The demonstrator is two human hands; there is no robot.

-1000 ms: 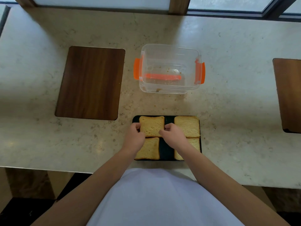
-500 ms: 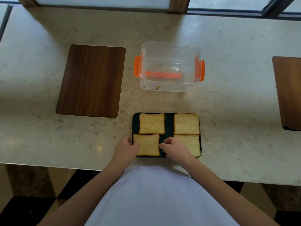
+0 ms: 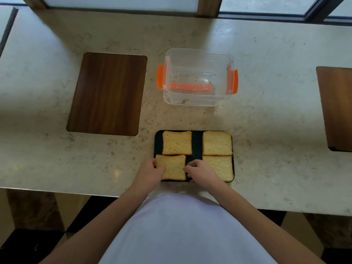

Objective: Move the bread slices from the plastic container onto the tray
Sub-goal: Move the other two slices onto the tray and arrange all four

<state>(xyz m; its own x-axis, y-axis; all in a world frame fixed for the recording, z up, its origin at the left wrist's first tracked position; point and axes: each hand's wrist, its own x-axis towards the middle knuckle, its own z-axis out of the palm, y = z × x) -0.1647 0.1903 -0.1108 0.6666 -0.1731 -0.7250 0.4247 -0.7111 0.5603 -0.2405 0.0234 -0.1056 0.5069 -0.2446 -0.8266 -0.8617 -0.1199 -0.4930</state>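
Note:
A dark tray (image 3: 196, 141) near the counter's front edge carries several bread slices. The far-left slice (image 3: 177, 142) and far-right slice (image 3: 217, 142) lie flat, as does the near-right slice (image 3: 221, 166). My left hand (image 3: 150, 173) pinches the left edge of the near-left slice (image 3: 174, 166). My right hand (image 3: 200, 171) pinches that slice's right edge. The clear plastic container (image 3: 197, 79) with orange clips stands behind the tray and holds only crumbs.
A dark wooden board (image 3: 107, 93) is set into the counter to the left. Another wooden board (image 3: 336, 108) lies at the right edge. The stone counter (image 3: 276, 130) ends just in front of my body, with windows along the back.
Both hands left the far-left slice and drew back to the near-left slice, which they now hold by its side edges. That slice has shifted slightly left.

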